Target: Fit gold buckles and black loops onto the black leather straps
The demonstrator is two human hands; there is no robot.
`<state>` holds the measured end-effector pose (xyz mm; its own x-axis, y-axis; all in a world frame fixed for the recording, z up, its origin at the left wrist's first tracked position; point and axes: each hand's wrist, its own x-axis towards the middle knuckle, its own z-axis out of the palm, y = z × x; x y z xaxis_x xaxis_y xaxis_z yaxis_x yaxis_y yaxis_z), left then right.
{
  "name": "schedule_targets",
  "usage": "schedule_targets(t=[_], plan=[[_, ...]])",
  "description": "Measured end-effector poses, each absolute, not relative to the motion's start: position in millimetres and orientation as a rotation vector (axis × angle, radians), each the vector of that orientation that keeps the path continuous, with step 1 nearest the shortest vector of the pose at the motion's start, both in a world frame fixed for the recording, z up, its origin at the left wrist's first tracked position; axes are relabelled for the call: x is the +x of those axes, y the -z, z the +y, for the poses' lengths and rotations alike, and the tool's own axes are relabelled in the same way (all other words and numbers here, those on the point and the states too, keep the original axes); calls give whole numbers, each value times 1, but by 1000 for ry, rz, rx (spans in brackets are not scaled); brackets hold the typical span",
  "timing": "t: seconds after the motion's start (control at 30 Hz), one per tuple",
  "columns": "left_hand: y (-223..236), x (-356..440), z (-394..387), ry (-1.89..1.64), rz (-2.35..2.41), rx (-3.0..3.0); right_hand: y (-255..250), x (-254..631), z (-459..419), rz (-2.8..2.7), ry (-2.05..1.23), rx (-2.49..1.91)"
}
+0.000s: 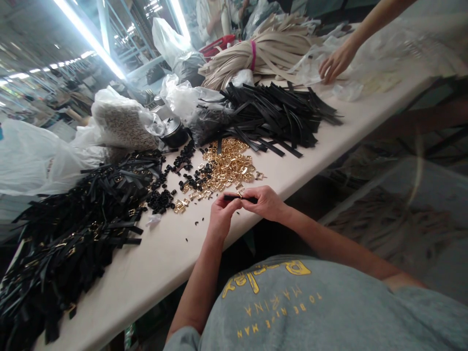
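Pretty busy workshop, with a long pale table (164, 258) running from near left to far right. The flat black strip (250, 199) sits between the hands at the table's near edge, pinched in the fingertips of both the left hand (221, 214) and right hand (268, 204). A small shiny gold metal buckle (239, 188) shows right by those fingertips, can't tell if it's threaded on. Both hands angle inward, fingers curled, forearms spread wide.
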<state>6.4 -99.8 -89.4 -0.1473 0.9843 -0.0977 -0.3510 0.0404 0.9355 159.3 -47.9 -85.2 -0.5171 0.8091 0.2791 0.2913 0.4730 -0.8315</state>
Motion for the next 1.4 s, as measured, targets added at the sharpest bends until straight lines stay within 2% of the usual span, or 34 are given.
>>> schedule_targets(t=[0.23, 0.83, 1.13, 1.4], plan=[[89, -9, -96, -1539, 1150, 618, 82, 164, -47, -2068, -1129, -817], [101, 10, -97, -1505, 990, 341, 91, 154, -55, -2009, -922, -871], [100, 9, -98, -1535, 1120, 586, 94, 157, -53, -2013, -944, -857], [100, 2, -105, -1372, 1432, 886, 97, 156, -59, -1893, -1188, -888]])
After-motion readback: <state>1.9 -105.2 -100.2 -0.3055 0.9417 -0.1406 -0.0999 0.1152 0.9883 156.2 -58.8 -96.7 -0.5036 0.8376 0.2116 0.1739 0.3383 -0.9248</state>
